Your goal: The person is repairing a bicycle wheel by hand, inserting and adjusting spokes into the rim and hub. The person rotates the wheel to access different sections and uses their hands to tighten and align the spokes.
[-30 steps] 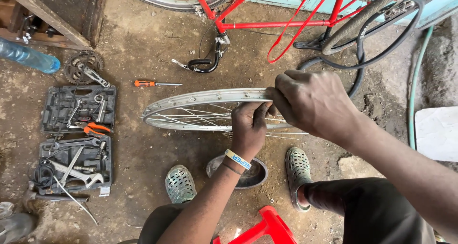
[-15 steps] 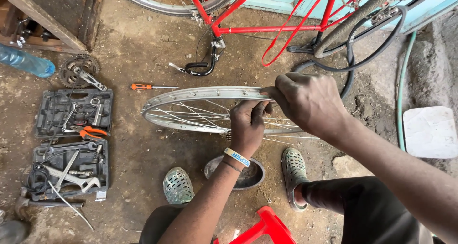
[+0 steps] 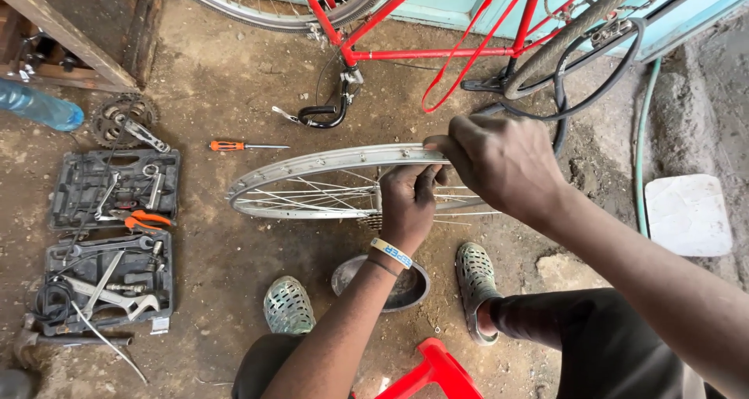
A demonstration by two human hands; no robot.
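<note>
A silver spoked bicycle wheel rim (image 3: 312, 165) is held nearly flat above the dirt floor in front of my knees. My left hand (image 3: 408, 204) reaches up from below and grips the rim among the spokes; a wristband circles that wrist. My right hand (image 3: 499, 163) comes in from the right and closes over the top edge of the same rim, fingers curled onto the metal. The far right part of the rim is hidden behind my right hand.
An open black tool case (image 3: 109, 235) with wrenches and pliers lies at left, a chainring (image 3: 121, 120) and orange-handled screwdriver (image 3: 242, 145) nearby. A red bicycle frame (image 3: 437, 52) stands ahead. A dark bowl (image 3: 413, 286) sits between my sandals. A red stool (image 3: 433, 372) is below, a white slab (image 3: 686, 212) at right.
The view has shifted slightly; both hands stay on the rim, with the right hand's fingers sliding a little along its top edge.
</note>
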